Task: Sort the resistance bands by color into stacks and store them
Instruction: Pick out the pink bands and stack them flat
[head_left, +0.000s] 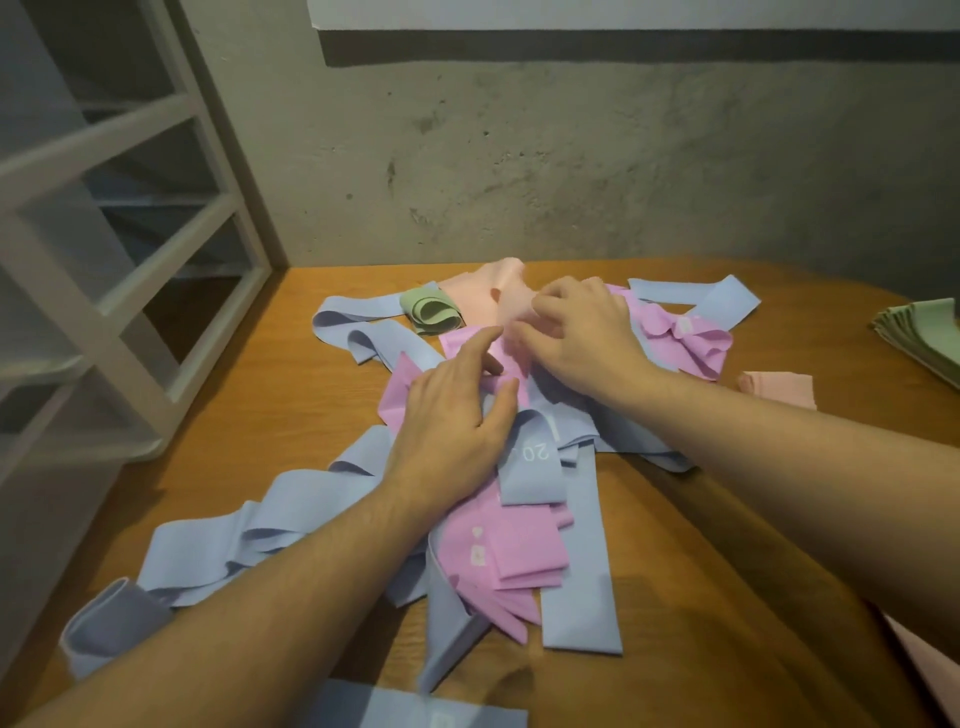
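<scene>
Tangled blue bands sprawl across the bench. The left hand rests spread on the heap. The right hand pinches a peach band: soft, light, limp, probably best lifted by an edge.

left hand: palm down, fingers spread and pointing to 1 o'clock, bare forearm entering from 7 o'clock | right hand: fingers curled in a pinch (fingertips partly blurred), bare forearm entering from 4 o'clock
</scene>
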